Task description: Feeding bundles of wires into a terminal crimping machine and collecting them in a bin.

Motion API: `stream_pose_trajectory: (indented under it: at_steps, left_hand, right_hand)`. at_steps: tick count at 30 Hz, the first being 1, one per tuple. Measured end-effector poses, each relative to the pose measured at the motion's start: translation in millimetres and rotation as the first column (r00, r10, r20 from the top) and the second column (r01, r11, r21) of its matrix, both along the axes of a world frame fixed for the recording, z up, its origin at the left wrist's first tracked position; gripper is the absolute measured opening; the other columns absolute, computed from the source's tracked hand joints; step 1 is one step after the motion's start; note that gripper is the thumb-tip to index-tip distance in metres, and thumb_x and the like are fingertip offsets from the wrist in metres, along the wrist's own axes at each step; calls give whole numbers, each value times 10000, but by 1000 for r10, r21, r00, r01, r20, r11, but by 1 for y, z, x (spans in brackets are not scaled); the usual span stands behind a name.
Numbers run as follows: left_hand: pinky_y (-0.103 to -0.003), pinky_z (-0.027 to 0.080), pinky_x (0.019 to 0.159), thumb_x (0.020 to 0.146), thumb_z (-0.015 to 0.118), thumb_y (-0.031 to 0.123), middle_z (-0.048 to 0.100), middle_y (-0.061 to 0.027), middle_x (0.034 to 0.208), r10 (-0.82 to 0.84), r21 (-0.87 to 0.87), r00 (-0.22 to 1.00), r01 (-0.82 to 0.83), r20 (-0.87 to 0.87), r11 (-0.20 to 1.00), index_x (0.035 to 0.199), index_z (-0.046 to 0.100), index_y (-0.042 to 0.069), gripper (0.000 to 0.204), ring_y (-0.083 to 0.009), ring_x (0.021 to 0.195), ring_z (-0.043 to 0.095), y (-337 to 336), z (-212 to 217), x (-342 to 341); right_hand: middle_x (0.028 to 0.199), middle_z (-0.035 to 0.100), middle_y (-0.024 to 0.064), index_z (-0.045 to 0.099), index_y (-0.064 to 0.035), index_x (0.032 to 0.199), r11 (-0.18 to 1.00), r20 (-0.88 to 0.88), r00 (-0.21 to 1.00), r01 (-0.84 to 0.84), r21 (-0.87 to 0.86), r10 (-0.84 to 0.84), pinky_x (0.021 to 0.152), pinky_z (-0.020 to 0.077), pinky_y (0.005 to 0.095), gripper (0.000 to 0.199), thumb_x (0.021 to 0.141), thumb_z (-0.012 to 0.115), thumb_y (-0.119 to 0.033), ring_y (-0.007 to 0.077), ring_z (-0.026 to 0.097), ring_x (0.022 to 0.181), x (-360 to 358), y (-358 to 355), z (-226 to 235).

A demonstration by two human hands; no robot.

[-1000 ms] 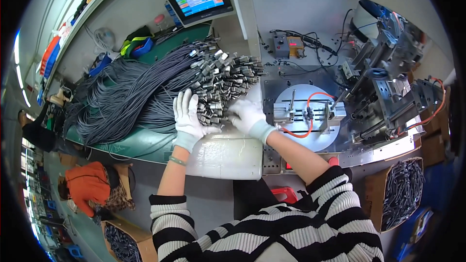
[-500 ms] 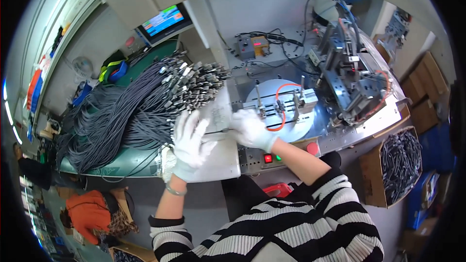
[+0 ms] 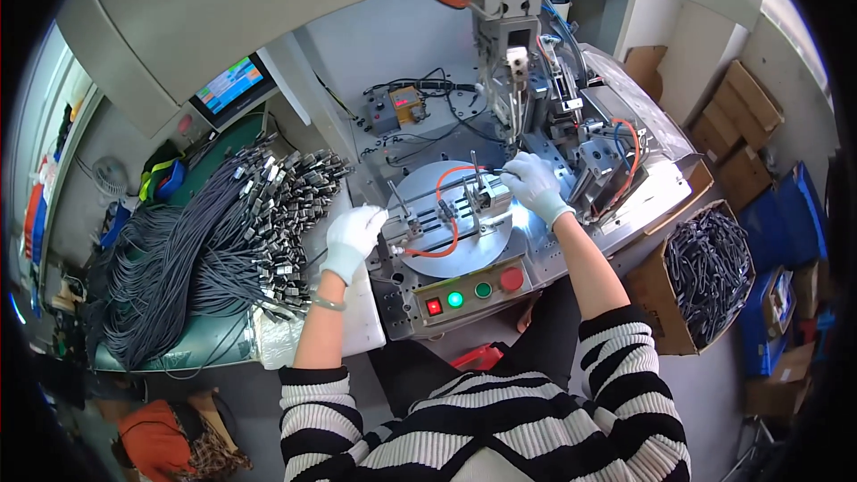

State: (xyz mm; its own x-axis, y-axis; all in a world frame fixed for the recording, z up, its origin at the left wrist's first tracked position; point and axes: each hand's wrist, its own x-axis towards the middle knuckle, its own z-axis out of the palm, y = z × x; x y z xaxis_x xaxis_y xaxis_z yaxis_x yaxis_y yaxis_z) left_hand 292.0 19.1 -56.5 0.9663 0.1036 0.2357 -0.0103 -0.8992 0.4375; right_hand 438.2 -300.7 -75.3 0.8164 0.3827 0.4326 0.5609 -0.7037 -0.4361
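Two gloved hands work at a round metal plate [image 3: 464, 236] on the machine. The left hand [image 3: 353, 236] rests curled at the plate's left edge, beside a clamp [image 3: 406, 223]; whether it grips anything cannot be told. The right hand [image 3: 534, 186] pinches a thin cable end at the plate's far right, near the orange hose [image 3: 444, 214]. Grey cables [image 3: 205, 250] lie heaped to the left.

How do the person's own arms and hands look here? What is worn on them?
Both hands wear white fabric gloves: the left hand and the right hand. The forearms are bare, because the sleeves of a black-and-white striped top are pushed up toward the elbows. A thin bracelet circles the left wrist.
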Motion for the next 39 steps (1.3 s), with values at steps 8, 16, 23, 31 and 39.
stream_pose_trajectory:
  at_steps: [8, 16, 23, 31, 39]
  left_hand:
    - [-361, 491, 712, 917, 505, 322, 719, -66, 977, 67, 121, 996, -59, -56, 991, 953, 722, 76, 330, -291, 815, 651, 23, 1, -36]
    - [-327, 494, 706, 909, 519, 247, 731, -35, 912, -223, -321, 974, 196, -49, 927, 909, 736, 60, 287, -219, 779, 658, 13, -5, -51]
    - [-306, 487, 663, 894, 548, 205, 732, -28, 861, -242, -386, 950, 151, -200, 910, 886, 738, 52, 244, -198, 716, 645, 13, 27, -63]
    - [-315, 485, 651, 902, 552, 235, 729, -52, 858, -31, -142, 952, -13, -304, 990, 906, 736, 65, 250, -227, 708, 645, 12, 27, -60]
    - [-326, 450, 859, 797, 642, 273, 666, 3, 1071, -216, 104, 958, 199, 190, 974, 921, 750, 172, 193, -223, 951, 601, 1, -10, 28]
  right_hand:
    - [747, 629, 71, 698, -99, 714, 988, -154, 988, -16, -152, -8, 706, 413, 386, 327, 799, 563, -384, 309, 574, 727, -21, 11, 2]
    - [712, 612, 63, 680, -54, 703, 999, -137, 989, -54, -3, 53, 691, 432, 360, 297, 778, 636, -338, 279, 567, 677, -76, -35, 7]
    - [737, 588, 69, 674, -2, 769, 998, -159, 986, -52, 36, 57, 644, 445, 326, 237, 781, 659, -238, 246, 535, 647, -94, -59, 16]
    - [734, 606, 66, 694, -17, 782, 996, -258, 966, 21, 82, 1, 650, 457, 353, 292, 793, 649, -306, 262, 571, 670, -97, -71, 8]
    - [879, 647, 76, 706, -35, 888, 1000, -411, 912, -15, -4, 12, 725, 477, 342, 310, 804, 651, -329, 267, 609, 779, -94, -53, 16]
